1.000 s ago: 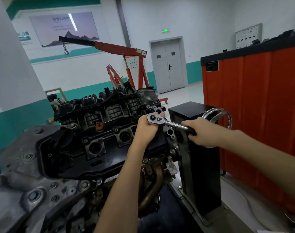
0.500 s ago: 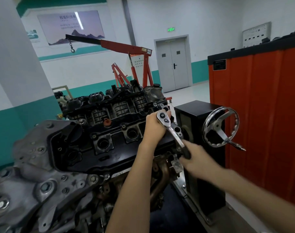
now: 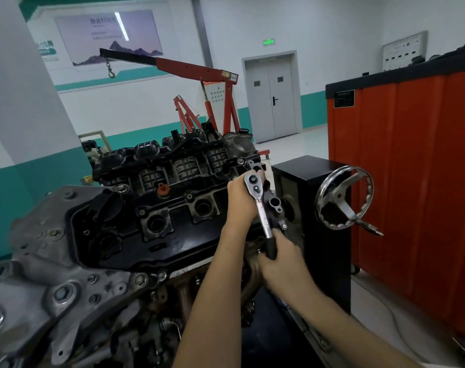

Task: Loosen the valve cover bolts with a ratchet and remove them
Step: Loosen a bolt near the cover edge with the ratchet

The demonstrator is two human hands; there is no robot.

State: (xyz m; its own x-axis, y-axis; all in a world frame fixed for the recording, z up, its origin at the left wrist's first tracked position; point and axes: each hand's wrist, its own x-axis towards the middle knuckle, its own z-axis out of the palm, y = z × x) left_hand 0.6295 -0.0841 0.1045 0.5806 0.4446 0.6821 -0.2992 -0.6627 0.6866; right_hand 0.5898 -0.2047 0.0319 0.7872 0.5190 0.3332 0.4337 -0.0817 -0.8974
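The black valve cover (image 3: 173,235) tops an engine mounted on a stand in front of me. A chrome ratchet (image 3: 260,208) stands with its head at the cover's right end, and its handle points down toward me. My left hand (image 3: 240,200) cups the ratchet head from the left. My right hand (image 3: 281,257) grips the black handle end. The bolt under the ratchet head is hidden. Other small bolts (image 3: 189,196) show along the cover's edge.
The stand's black column (image 3: 324,208) with a chrome handwheel (image 3: 344,199) is just right of my hands. An orange cabinet (image 3: 411,168) fills the right side. A red engine hoist (image 3: 199,75) stands behind the engine. The grey transmission flange (image 3: 40,274) lies at lower left.
My right hand has swung the ratchet handle from pointing right to pointing down toward me. My left hand has stayed on the ratchet head.
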